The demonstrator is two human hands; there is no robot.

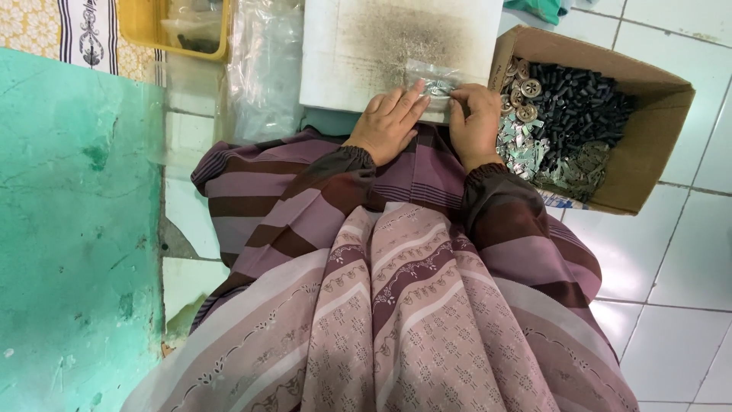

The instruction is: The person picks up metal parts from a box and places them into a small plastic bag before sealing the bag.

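My left hand lies nearly flat, fingertips pressing a small clear bag against the edge of a white board. My right hand pinches the bag's other end between thumb and fingers. Just right: an open brown carton of black cylinders, buttons and metal bits. Upper left: a yellow tray.

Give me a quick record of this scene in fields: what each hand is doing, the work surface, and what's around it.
left hand: flat on the white board, fingers at a small clear bag
right hand: pinching the same bag
bag contents: small metal pieces, kind unclear
right side: cardboard box holding black cylinders, round buttons and metal parts
upper left: yellow tray, clear plastic sheet
floor: white tiles
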